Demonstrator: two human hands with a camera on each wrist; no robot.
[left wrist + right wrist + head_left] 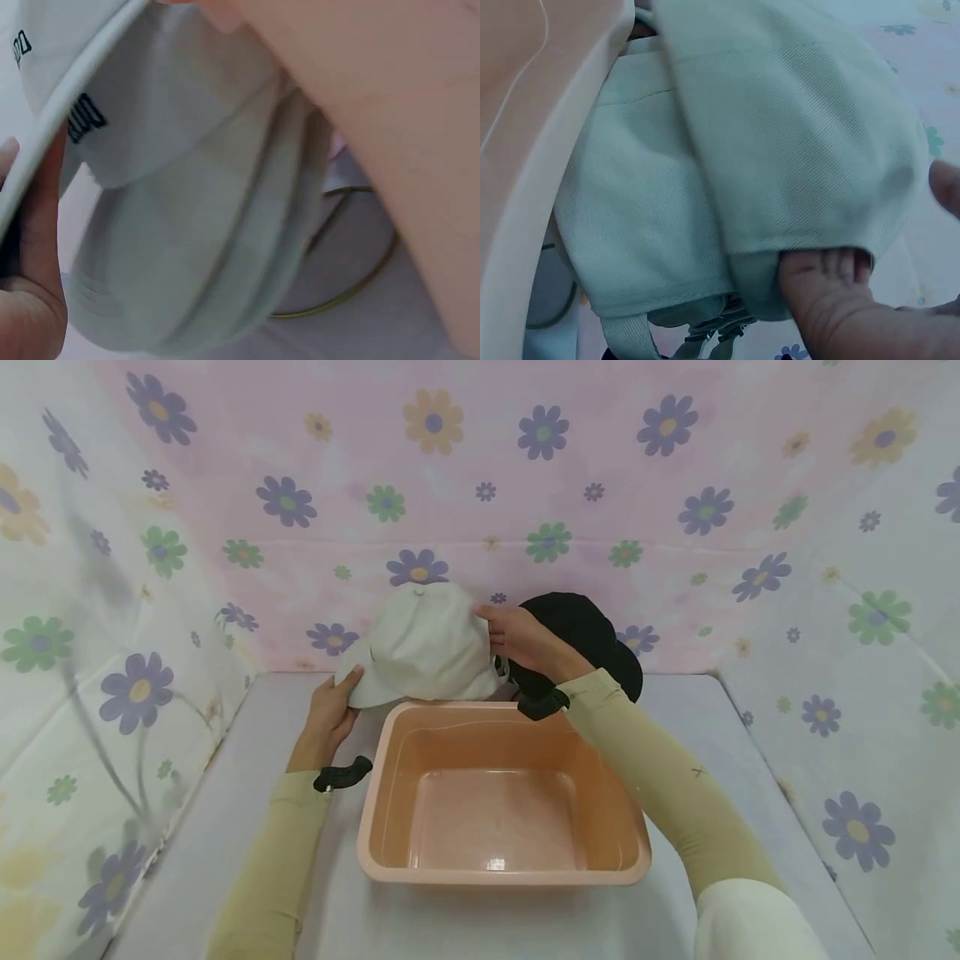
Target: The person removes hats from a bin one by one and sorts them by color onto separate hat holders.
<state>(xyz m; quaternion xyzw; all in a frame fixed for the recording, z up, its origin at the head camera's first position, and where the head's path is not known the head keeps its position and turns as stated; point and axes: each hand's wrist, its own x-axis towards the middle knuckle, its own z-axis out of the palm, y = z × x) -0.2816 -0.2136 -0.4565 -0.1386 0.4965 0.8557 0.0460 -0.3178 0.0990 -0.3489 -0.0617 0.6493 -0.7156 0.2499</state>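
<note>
White cap [423, 643] is up off the table [247, 827], held in the air just behind the far rim of the peach basin [502, 793], and both hands are on it. Left hand [330, 718] has the brim: thumb on top at the edge, fingers tucked under, a firm pinch. The left wrist view confirms it, with the brim's pale edge running right across the thumb [34, 247]. Right hand [525, 643] is round the back of the crown, fingers curled into the fabric; from the right wrist view the fingertips [832, 270] dig in under the folded rear edge, near the dangling strap. So both grips are closed on the cap, nothing loose.

To do this step well, I'd say keep the brim level with the left grip and let the right carry the soft crown, so it doesn't sag or snag on the basin's rim. The strap at the back looks likely to catch; worth keeping it gathered.

Count time. Caps: two, the white one in hand and a black cap [592, 627] behind the right wrist, against the flowered backdrop. Basins: one, nothing lying in it. Hands: two, each with a black wrist strap.
</note>
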